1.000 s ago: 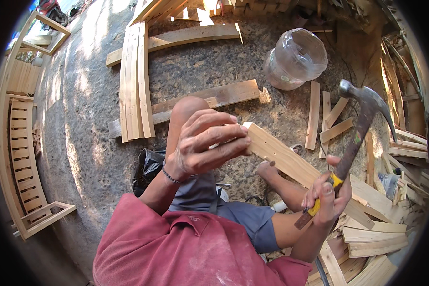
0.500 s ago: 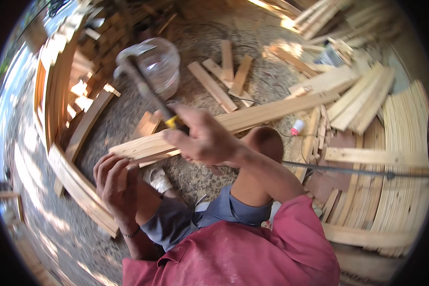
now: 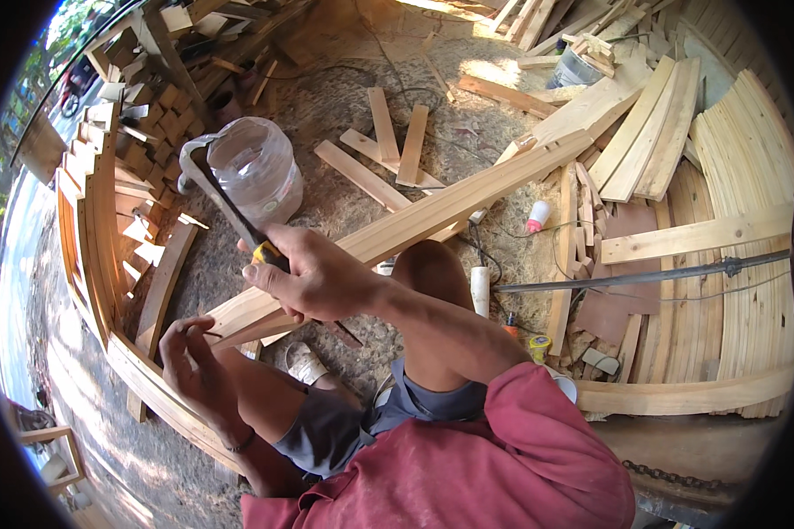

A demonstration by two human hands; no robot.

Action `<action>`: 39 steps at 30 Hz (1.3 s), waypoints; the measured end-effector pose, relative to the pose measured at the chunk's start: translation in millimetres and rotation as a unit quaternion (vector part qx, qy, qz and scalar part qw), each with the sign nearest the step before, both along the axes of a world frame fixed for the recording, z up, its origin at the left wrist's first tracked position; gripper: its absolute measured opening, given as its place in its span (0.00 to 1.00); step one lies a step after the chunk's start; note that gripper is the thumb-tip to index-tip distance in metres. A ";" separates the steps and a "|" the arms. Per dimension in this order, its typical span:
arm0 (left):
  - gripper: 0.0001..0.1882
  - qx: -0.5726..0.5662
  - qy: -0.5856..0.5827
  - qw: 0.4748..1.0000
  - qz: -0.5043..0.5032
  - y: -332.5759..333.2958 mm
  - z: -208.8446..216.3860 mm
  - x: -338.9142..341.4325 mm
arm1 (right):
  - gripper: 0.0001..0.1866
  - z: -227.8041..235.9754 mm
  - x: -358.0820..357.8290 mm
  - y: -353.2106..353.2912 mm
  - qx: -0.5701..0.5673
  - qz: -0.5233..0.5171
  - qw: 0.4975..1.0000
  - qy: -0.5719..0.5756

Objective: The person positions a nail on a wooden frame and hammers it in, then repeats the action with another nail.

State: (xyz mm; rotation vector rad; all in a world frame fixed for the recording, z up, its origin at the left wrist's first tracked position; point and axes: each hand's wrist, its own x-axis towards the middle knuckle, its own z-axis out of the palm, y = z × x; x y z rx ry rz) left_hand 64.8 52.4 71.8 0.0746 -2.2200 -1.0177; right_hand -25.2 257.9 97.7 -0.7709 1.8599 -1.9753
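Two hands: both at the near end of the long plank [image 3: 432, 212], which runs from the knee up and right across the sawdust floor [image 3: 344, 106].
Right hand [image 3: 313, 278]: grip closed tight round the yellow-and-black handle of the claw hammer [image 3: 225, 207]; hand sits over the plank's near end.
Hammer head: raised up and left of the plank, in front of the clear plastic jug [image 3: 256, 172].
Left hand [image 3: 194, 357]: below the plank's near end, fingertips pinched together on something thin; too small to tell what.
Plank position: near end lies by the curved wooden frame [image 3: 106, 264], far end reaches the stacked boards [image 3: 653, 132].
Change from half a second ago: the view has swung slightly; the hammer is in the same raised spot before the jug, and the left hand has shifted from flat under the plank to a pinch.
Right of plank: white tube [image 3: 480, 289], small pink-capped bottle [image 3: 536, 216], metal rod [image 3: 644, 275].
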 end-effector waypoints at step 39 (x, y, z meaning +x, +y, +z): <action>0.12 -0.115 -0.096 0.982 -0.111 -66.8 16.1 35.0 | 0.19 3.1 10.5 -22.7 -0.016 -0.064 0.995 -0.074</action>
